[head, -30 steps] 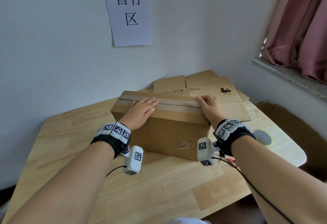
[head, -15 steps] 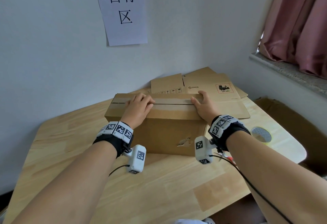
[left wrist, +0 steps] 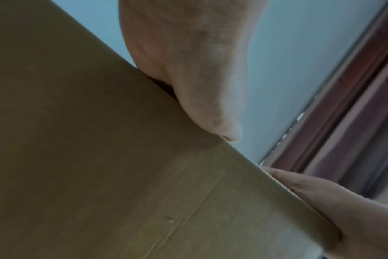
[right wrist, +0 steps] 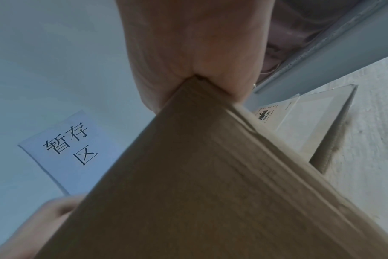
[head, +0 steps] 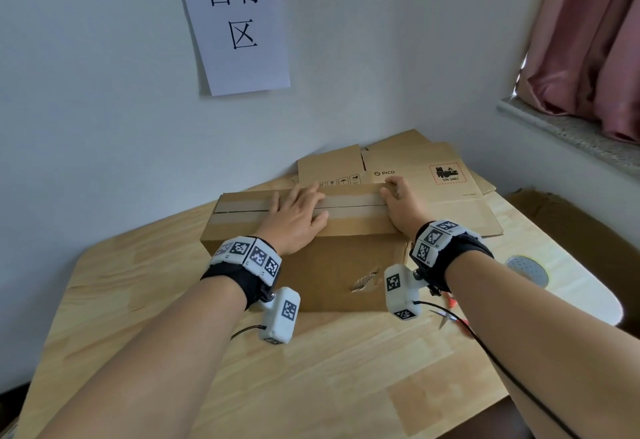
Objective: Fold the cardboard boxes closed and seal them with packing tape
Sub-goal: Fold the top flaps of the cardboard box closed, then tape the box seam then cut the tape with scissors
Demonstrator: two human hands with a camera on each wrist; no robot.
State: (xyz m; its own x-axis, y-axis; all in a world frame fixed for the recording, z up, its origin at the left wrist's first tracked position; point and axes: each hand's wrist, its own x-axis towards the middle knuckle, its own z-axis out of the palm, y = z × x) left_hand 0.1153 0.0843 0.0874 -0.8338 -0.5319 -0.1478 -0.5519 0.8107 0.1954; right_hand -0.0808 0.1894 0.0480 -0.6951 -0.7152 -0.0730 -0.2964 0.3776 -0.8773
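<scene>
Scissors (head: 446, 317) lie near the tabletop's (head: 329, 369) right edge. Mid-table stands the cardboard box (head: 329, 265), flaps folded shut. The left hand (head: 294, 220) presses flat on its top seam; the right hand (head: 401, 206) grips its right top corner. Flattened cartons (head: 415, 175) lie at the far corner.

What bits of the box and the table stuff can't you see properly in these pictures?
- Inside of the cardboard box: hidden in every view by its closed flaps.
- Seam under the left hand: head view, covered by the palm.
- Right hand fingertips: head view, curled over the far edge.
- Scissors: head view, mostly behind the right wrist camera.
- Small print on the flat cardboard: too small.
</scene>
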